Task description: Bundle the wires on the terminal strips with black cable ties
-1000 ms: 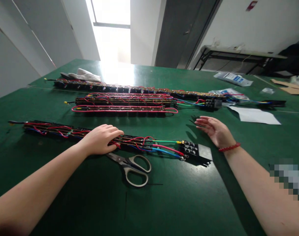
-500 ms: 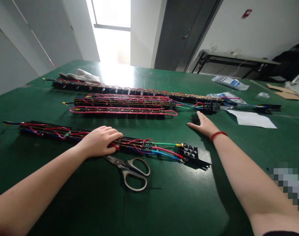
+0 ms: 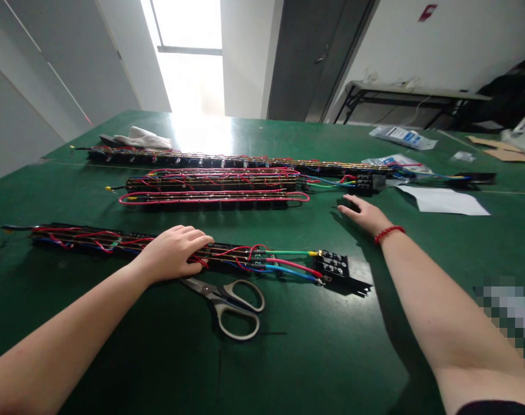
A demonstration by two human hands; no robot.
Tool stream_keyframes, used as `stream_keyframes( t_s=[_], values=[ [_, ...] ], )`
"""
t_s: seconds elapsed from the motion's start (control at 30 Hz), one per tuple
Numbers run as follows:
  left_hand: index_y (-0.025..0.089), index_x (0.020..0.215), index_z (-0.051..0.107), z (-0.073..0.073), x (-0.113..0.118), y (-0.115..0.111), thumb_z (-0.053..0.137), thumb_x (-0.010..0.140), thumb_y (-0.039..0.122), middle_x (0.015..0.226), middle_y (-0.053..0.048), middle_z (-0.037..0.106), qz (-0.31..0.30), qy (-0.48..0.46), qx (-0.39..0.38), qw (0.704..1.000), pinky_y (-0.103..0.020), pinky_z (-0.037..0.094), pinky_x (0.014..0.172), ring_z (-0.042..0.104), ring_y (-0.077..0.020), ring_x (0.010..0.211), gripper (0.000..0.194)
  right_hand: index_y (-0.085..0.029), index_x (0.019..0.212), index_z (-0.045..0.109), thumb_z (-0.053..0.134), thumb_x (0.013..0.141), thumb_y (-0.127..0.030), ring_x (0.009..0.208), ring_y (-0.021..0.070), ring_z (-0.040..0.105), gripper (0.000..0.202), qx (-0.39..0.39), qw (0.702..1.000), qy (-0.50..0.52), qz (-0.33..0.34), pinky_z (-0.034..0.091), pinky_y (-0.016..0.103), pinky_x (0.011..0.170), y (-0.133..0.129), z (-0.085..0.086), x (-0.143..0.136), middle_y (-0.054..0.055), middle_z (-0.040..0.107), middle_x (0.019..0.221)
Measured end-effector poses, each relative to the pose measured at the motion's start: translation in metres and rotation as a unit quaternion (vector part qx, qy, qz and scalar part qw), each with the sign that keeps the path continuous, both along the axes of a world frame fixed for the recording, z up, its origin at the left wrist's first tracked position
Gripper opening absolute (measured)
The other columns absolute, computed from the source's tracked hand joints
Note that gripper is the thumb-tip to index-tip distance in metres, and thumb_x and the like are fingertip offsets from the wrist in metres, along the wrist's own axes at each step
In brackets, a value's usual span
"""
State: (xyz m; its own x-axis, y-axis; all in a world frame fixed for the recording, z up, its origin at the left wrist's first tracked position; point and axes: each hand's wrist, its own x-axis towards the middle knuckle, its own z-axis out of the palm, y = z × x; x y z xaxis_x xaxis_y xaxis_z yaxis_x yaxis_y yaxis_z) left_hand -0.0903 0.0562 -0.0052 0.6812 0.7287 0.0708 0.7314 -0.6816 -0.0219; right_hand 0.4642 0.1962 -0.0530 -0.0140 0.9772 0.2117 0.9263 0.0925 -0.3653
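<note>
My left hand (image 3: 174, 252) is wrapped over the middle of the nearest long black wired strip (image 3: 231, 252), which lies on the green table. Green, red and blue wires run from that strip's right end to a black terminal block (image 3: 332, 263). Under the strip, just right of my left wrist, lie grey-handled scissors (image 3: 216, 297). My right hand (image 3: 365, 214), with a red bracelet, is above the table beyond the terminal block, its fingers apart and nothing in them. Behind lies a shorter wired bundle (image 3: 214, 187) looped with pink-red wire.
Farther back, another long wired strip (image 3: 245, 162) spans the green table (image 3: 167, 357). A white cloth (image 3: 144, 138) lies at the back left. To the right are white paper (image 3: 446, 200), plastic bags (image 3: 403, 138) and cardboard (image 3: 510, 154). Thin dark ties lie near the scissors.
My right hand has shifted slightly right, its fingers a little nearer together. The view has shifted slightly. My left hand stays on the near strip.
</note>
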Motion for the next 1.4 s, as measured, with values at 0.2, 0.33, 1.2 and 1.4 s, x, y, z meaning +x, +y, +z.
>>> stream_keyframes(
  t_s=[0.2,0.33,1.2,1.4],
  values=[
    [0.019,0.127,0.063,0.0,0.0,0.0,0.058,0.085,0.029,0.124,-0.009,0.07,0.004,-0.002,-0.006,1.0,-0.044,0.051,0.096,0.066,-0.0282,0.111,0.043,-0.025,0.131,0.067,0.046,0.091,-0.061,0.139,0.0296,0.053,0.058,-0.009,0.999,-0.012,0.031,0.038,0.047,0.122,0.001,0.0,0.002,0.005,0.063,0.143],
    [0.019,0.127,0.063,0.001,0.0,-0.001,0.058,0.085,0.029,0.125,-0.009,0.07,0.006,-0.002,-0.008,1.0,-0.044,0.051,0.097,0.066,-0.0282,0.111,0.043,-0.02,0.145,0.055,0.032,0.095,-0.064,0.145,0.0331,0.044,0.07,0.009,1.0,-0.012,-0.016,0.031,0.049,0.125,-0.013,0.008,0.018,0.009,0.051,0.155],
    [0.019,0.127,0.063,-0.001,0.0,-0.001,0.057,0.086,0.029,0.125,-0.01,0.07,0.012,0.006,0.006,1.0,-0.043,0.05,0.097,0.066,-0.0281,0.109,0.043,-0.018,0.136,0.064,0.024,0.099,-0.058,0.141,0.0337,0.05,0.067,0.073,0.996,-0.009,-0.044,0.038,0.051,0.119,0.011,0.006,-0.037,0.012,0.059,0.147],
    [0.018,0.127,0.065,0.002,-0.001,-0.003,0.057,0.087,0.034,0.124,-0.012,0.07,0.014,-0.004,0.013,1.0,-0.045,0.05,0.099,0.066,-0.0302,0.113,0.043,-0.02,0.125,0.071,0.022,0.1,-0.052,0.138,0.0307,0.053,0.063,0.145,0.989,0.026,-0.031,0.042,0.049,0.117,-0.041,0.022,-0.044,0.01,0.066,0.139]
  ],
)
